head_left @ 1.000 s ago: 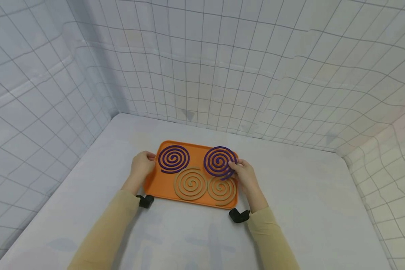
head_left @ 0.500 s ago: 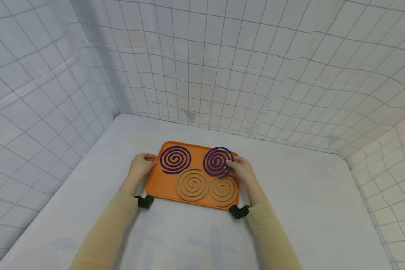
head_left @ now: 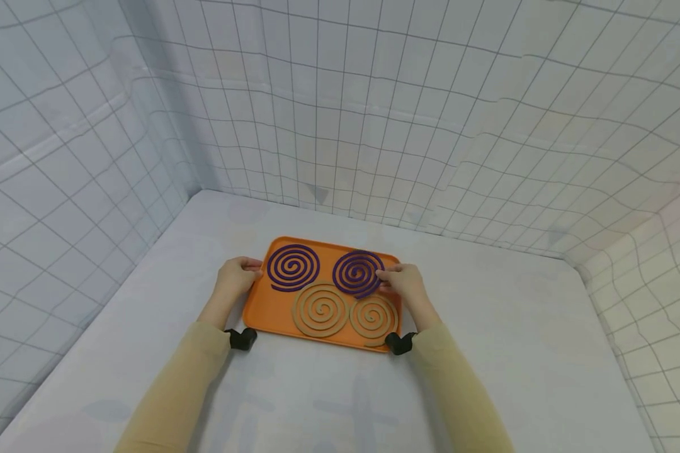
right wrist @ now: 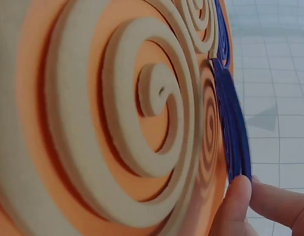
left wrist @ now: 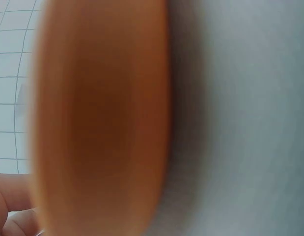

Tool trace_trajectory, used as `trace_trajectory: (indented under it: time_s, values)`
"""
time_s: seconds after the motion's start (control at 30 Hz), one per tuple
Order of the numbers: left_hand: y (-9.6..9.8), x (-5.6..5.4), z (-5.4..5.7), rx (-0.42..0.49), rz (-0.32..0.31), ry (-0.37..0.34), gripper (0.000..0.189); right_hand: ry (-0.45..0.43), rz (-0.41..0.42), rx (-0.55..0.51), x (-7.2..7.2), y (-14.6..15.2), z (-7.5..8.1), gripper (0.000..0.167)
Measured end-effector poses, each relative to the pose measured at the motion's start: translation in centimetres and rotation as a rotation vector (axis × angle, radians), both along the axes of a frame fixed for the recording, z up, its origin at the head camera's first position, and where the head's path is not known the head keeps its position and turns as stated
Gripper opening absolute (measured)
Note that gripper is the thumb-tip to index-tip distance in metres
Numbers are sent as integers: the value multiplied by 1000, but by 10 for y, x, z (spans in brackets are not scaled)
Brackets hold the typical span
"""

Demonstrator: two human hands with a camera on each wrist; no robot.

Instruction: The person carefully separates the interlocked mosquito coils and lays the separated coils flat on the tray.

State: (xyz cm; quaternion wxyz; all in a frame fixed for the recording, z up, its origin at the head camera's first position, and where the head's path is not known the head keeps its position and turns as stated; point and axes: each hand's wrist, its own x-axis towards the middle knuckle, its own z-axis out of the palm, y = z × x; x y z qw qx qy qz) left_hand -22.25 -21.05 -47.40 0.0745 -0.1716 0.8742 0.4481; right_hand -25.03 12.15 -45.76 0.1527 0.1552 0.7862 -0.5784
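My right hand point(head_left: 407, 283) pinches the right edge of a purple mosquito coil point(head_left: 358, 273) between thumb and fingers. In the right wrist view this coil point(right wrist: 234, 123) shows edge-on, just above the tray surface, its spiral shadow falling beside it. An orange tray point(head_left: 263, 311) lies below, and my left hand point(head_left: 235, 277) holds its left rim. Another purple coil point(head_left: 292, 267) lies in the tray's back left part. Along the front are a larger tan coil point(head_left: 320, 309) and a smaller tan coil point(head_left: 373, 317). The tray's blurred side point(left wrist: 102, 118) fills much of the left wrist view.
The tray sits on a white table point(head_left: 515, 340), well in from its edges. Grid-patterned white curtains point(head_left: 374, 113) close off the back and both sides. Black wrist cameras point(head_left: 242, 340) hang close to the tray's front corners.
My right hand has carried the purple coil leftward, from overhanging the tray's right edge to within its rim. The left hand stays at the left rim.
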Motion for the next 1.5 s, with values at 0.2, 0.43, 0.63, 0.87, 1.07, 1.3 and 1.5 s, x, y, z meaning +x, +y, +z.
trace_trajectory:
  time_s: [0.2,0.43,0.63,0.87,1.07,1.3,1.5]
  values:
    - [1,0,0,2,-2,-4,32,-76,-26,-53,3,3,-2,18]
    - [1,-1,1,2,-3,-7,33,-30,7,-29,5,-1,-5,28]
    - [1,0,1,2,0,-12,34,5,43,73,1,-4,-7,32]
    - [2,0,0,4,-2,-13,33,21,66,218,-3,-5,-11,26]
    - [1,0,1,6,-3,-19,33,62,101,286,-3,-7,-12,20]
    - [-1,1,-1,6,-4,-19,34,76,125,334,-1,-10,-8,16]
    - [-1,2,1,-2,-9,-16,34,88,131,322,-1,-9,-8,19]
